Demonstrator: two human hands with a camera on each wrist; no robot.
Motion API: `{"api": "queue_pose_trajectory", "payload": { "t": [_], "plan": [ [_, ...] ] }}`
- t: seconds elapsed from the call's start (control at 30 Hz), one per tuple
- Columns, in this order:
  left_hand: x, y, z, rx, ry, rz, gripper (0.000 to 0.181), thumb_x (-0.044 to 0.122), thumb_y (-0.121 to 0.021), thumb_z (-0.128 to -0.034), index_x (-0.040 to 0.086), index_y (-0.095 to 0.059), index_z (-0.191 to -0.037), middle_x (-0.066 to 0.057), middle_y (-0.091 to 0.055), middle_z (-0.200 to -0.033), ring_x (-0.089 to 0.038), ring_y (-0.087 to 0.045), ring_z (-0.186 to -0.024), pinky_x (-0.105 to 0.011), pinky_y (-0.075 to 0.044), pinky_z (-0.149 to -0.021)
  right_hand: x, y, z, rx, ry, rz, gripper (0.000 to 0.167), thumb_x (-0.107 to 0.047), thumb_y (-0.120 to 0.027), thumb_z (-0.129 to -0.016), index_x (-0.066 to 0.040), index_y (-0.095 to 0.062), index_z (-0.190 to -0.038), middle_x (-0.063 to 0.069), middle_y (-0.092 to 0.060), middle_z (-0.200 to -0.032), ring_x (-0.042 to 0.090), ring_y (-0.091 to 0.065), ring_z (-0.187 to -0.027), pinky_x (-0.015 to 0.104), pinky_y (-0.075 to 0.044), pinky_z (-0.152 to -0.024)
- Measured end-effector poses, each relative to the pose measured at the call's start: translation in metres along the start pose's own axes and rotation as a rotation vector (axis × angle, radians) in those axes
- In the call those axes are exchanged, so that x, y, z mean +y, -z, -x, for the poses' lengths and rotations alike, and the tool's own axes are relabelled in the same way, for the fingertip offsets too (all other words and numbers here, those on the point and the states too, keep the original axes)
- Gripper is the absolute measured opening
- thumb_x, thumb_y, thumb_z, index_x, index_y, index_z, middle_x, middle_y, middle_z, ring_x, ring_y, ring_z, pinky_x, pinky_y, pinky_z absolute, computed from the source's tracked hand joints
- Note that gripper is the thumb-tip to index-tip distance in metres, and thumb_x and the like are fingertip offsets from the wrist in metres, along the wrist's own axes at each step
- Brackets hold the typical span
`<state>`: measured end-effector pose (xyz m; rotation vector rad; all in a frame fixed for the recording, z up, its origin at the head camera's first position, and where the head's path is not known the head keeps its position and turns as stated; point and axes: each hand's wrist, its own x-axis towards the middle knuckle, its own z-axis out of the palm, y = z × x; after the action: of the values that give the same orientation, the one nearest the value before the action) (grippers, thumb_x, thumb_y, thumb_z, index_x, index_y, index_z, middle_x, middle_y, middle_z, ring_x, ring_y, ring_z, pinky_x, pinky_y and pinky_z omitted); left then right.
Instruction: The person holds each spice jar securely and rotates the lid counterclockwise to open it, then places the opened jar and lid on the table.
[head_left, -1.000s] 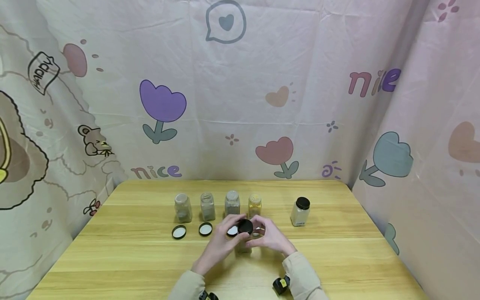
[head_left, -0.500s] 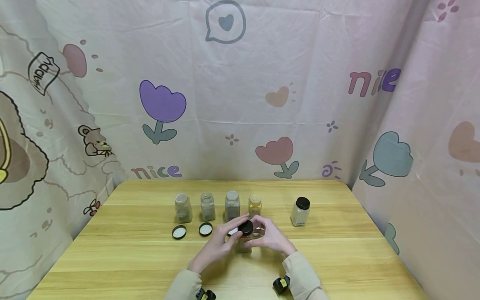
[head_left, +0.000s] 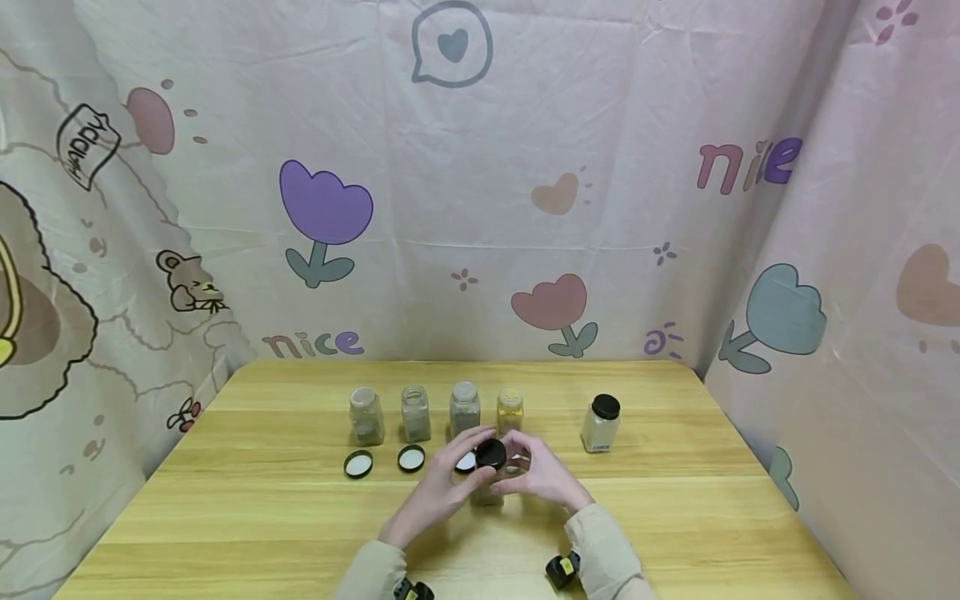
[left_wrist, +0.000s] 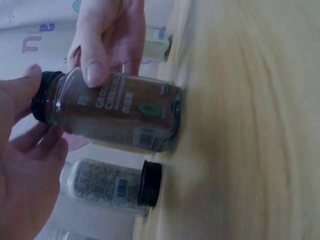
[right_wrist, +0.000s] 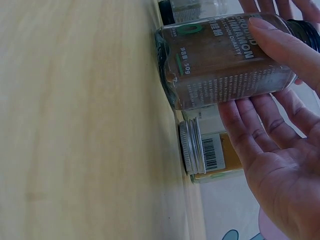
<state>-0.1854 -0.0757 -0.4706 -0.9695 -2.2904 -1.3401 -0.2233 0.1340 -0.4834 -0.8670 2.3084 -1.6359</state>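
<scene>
the head view looks forward and down from well back, over the table [head_left: 262, 517] and the patterned cloth [head_left: 465, 150] beyond. both wrist views sit close and low, rolled opposite ways (the table runs upright in each), sharing the cinnamon jar [left_wrist: 117, 112] from either side.

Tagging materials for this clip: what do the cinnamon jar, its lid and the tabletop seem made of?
Cinnamon jar: likely glass, possibly plastic; clear, glossy, brown contents showing through. Lid: black with slight sheen, perhaps plastic or coated metal. Tabletop: smooth wood or laminate, by its grain.
</scene>
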Motion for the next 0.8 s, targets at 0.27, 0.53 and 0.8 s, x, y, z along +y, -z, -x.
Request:
{"api": "queue_pose_trajectory", "payload": {
  "t": [0.27, 0.53, 0.8],
  "plan": [
    [-0.001, 0.003, 0.0, -0.041, -0.027, 0.028, 0.04, 0.006, -0.061, -0.0972, 0.001, -0.059, -0.137, -0.017, -0.06, -0.142, -0.037, -0.058, -0.131, -0.042, -0.049, -0.112, -0.001, 0.001, 0.001, 0.003, 0.02, -0.012, 0.046, -0.008, -0.087, -0.074, -0.004, -0.062, -0.112, 0.011, -0.065, -0.107, 0.012, -0.062, -0.096, 0.022, -0.057, -0.094],
    [0.0, -0.005, -0.001, 0.075, -0.01, -0.01, 0.045, 0.009, -0.074, -0.0882, 0.003, -0.063, -0.131, -0.013, -0.066, -0.128, -0.03, -0.066, -0.116, -0.037, -0.057, -0.1, 0.0, 0.0, 0.001, 0.009, 0.027, -0.019, 0.043, -0.006, -0.087, -0.074, -0.002, -0.062, -0.109, 0.011, -0.065, -0.105, 0.006, -0.061, -0.094, 0.022, -0.057, -0.093],
    [0.0, -0.001, 0.001, -0.014, 0.028, 0.03, 0.05, 0.016, -0.069, -0.0944, 0.006, -0.055, -0.141, -0.014, -0.058, -0.144, -0.035, -0.057, -0.131, -0.049, -0.05, -0.11, 0.0, 0.0, 0.0, 0.004, 0.032, -0.011, 0.043, -0.006, -0.086, -0.075, -0.001, -0.062, -0.11, 0.017, -0.066, -0.108, 0.008, -0.062, -0.095, 0.027, -0.057, -0.095]
  ]
}}
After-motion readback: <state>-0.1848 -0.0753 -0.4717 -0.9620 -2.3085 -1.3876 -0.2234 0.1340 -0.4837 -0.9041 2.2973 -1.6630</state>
